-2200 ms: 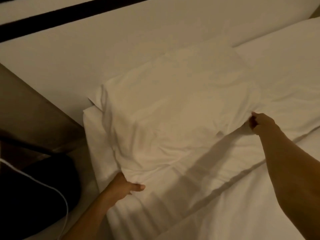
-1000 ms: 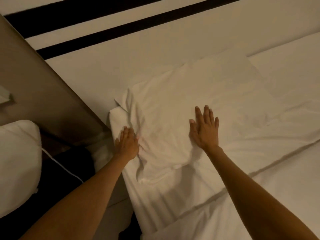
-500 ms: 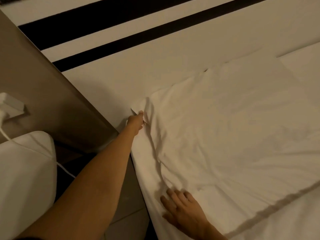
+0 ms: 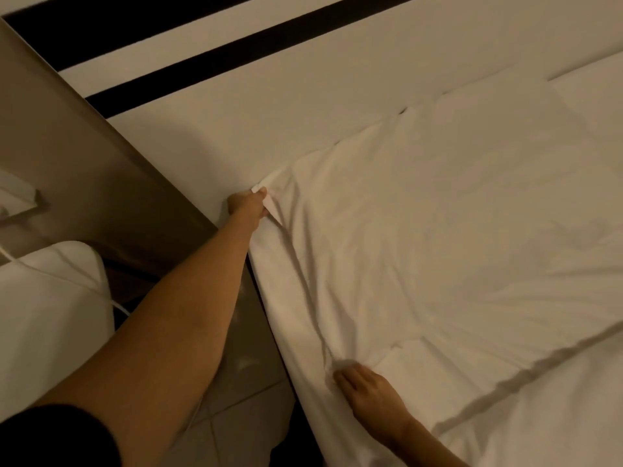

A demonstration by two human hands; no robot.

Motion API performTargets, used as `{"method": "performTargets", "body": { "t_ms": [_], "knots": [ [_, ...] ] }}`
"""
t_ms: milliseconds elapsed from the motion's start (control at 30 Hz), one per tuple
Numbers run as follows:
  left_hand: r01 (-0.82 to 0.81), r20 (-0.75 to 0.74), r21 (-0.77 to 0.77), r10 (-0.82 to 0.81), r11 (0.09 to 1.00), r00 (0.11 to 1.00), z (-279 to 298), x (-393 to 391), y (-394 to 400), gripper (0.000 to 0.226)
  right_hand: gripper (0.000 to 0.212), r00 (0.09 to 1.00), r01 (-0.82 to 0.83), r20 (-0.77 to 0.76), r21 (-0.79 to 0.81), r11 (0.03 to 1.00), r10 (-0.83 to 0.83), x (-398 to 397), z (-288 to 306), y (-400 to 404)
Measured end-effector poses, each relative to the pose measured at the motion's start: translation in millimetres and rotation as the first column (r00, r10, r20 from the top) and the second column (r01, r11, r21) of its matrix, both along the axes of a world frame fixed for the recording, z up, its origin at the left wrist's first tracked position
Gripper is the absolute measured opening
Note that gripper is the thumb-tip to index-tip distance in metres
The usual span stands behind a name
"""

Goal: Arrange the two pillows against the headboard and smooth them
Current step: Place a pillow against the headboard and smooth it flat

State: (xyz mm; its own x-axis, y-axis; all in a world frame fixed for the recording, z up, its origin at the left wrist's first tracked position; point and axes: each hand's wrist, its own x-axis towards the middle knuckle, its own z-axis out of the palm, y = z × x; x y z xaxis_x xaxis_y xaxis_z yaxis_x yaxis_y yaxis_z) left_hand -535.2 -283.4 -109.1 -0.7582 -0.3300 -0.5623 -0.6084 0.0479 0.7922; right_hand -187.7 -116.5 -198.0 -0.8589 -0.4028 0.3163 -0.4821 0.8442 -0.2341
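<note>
A white pillow lies flat on the bed, its far edge against the pale headboard. My left hand pinches the pillow's far left corner beside the headboard. My right hand is closed on the pillow's near left corner, and a taut crease runs between the two hands. A second white pillow shows at the top right, against the headboard. Beyond the bed's left side lies a further white pillow.
The white bed cover fills the lower right. A brown side panel stands left of the bed with a white plug and cable on it. Tiled floor shows in the gap beside the mattress.
Both hands went from pressing flat on the pillow to its left corners: left to the far corner, right to the near one. The view came closer and the cloth between them tightened.
</note>
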Motion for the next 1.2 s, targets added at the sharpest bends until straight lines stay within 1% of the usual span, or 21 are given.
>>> {"method": "performTargets", "body": {
  "t_ms": [67, 100, 133, 267, 333, 367, 433, 500, 567, 600, 667, 733, 800, 867, 933, 967, 1033, 1067, 1100, 1133, 1200],
  "knots": [
    [0.019, -0.006, -0.201, -0.021, 0.979, 1.0, 4.6, -6.4, -4.1, 0.044, 0.067, 0.998, 0.034, -0.048, -0.021, 0.999, -0.035, 13.9, 4.5, -3.1],
    [0.044, -0.007, -0.295, -0.048, 0.955, 0.999, 8.4, -7.9, -5.4, 0.045, 0.073, 0.997, 0.057, -0.044, -0.033, 0.998, -0.059, 18.8, 7.8, -6.6],
    [0.051, -0.016, -0.352, -0.061, 0.935, 0.998, 10.9, -8.7, -6.3, 0.045, 0.075, 0.997, 0.07, -0.037, -0.042, 0.997, -0.072, 22.0, 10.2, -11.0],
    [0.06, -0.071, -0.39, -0.096, 0.919, 0.993, 8.9, -9.4, -7.6, 0.038, 0.072, 0.997, 0.077, -0.016, -0.027, 0.997, -0.077, 25.8, 5.8, -25.7],
    [0.079, -0.047, -0.419, -0.109, 0.904, 0.993, 5.5, -5.5, -7.1, 0.036, 0.073, 0.996, 0.086, -0.006, -0.009, 0.996, -0.086, 25.2, 2.0, -24.8],
    [0.092, -0.032, -0.431, -0.117, 0.898, 0.993, 4.7, -4.1, -5.9, 0.036, 0.068, 0.997, 0.081, 0.009, -0.006, 0.997, -0.081, 24.3, 0.6, -23.7],
    [0.119, 0.005, -0.439, -0.13, 0.891, 0.992, 4.4, -3.6, -5.0, 0.038, 0.044, 0.995, 0.052, 0.088, -0.028, 0.998, -0.049, 20.6, -0.4, -21.7],
    [0.178, 0.078, -0.396, -0.159, 0.901, 0.984, 9.4, -3.1, -2.6, 0.045, 0.027, 0.983, 0.013, 0.186, -0.097, 0.995, 0.005, 17.3, 1.4, -19.5],
    [0.246, 0.157, -0.404, -0.199, 0.881, 0.967, 14.2, -6.8, 0.5, 0.047, 0.027, 0.976, 0.03, 0.215, -0.184, 0.983, 0.01, 15.4, 9.9, -13.2],
    [0.262, 0.175, -0.45, -0.203, 0.854, 0.963, 18.5, -7.8, 4.7, 0.047, 0.027, 0.981, 0.056, 0.192, -0.213, 0.975, -0.015, 12.1, 16.5, -8.1],
    [0.277, 0.182, -0.591, -0.209, 0.758, 0.961, 31.4, -3.5, 21.3, 0.046, 0.02, 0.988, 0.134, 0.105, -0.264, 0.955, -0.109, -0.2, 33.0, 4.4],
    [0.273, 0.128, -0.686, -0.258, 0.674, 0.958, 41.2, 4.6, 46.3, 0.05, 0.022, 0.967, 0.25, 0.037, -0.315, 0.915, -0.252, -18.7, 49.8, 21.7],
    [0.291, 0.025, -0.712, -0.391, 0.639, 0.92, 45.8, 16.2, 72.4, 0.051, 0.031, 0.911, 0.378, -0.028, -0.344, 0.86, -0.412, -49.0, 63.3, 47.6],
    [0.355, -0.066, -0.733, -0.581, 0.58, 0.811, 43.8, 21.7, 98.4, 0.052, 0.039, 0.813, 0.529, -0.053, -0.348, 0.774, -0.579, -87.9, 76.0, 82.2],
    [0.465, -0.033, -0.771, -0.756, 0.435, 0.653, 38.9, 23.6, 124.6, 0.057, 0.046, 0.707, 0.672, -0.014, -0.295, 0.679, -0.707, -126.8, 82.8, 120.4],
    [0.506, 0.001, -0.775, -0.799, 0.38, 0.601, 34.0, 24.2, 135.8, 0.059, 0.049, 0.671, 0.726, 0.027, -0.231, 0.648, -0.741, -142.6, 83.2, 139.4],
    [0.556, 0.068, -0.779, -0.842, 0.291, 0.535, 20.7, 27.7, 150.3, 0.063, 0.055, 0.611, 0.787, 0.21, -0.056, 0.614, -0.764, -162.8, 78.0, 173.6],
    [0.562, 0.094, -0.785, -0.847, 0.26, 0.523, 13.4, 31.5, 152.7, 0.064, 0.057, 0.58, 0.788, 0.304, 0.026, 0.615, -0.756, -167.7, 73.4, 188.5],
    [0.555, 0.113, -0.797, -0.844, 0.238, 0.524, 7.1, 35.3, 152.1, 0.065, 0.058, 0.562, 0.775, 0.359, 0.087, 0.626, -0.745, -170.5, 69.3, 201.8],
    [0.544, 0.123, -0.807, -0.836, 0.229, 0.535, 2.1, 37.3, 149.0, 0.066, 0.059, 0.549, 0.764, 0.384, 0.13, 0.632, -0.742, -171.3, 67.1, 213.3],
    [0.536, 0.131, -0.807, -0.809, 0.249, 0.573, -2.6, 34.9, 138.6, 0.067, 0.06, 0.517, 0.77, 0.397, 0.17, 0.615, -0.758, -170.7, 67.6, 232.3]
  ]
}}
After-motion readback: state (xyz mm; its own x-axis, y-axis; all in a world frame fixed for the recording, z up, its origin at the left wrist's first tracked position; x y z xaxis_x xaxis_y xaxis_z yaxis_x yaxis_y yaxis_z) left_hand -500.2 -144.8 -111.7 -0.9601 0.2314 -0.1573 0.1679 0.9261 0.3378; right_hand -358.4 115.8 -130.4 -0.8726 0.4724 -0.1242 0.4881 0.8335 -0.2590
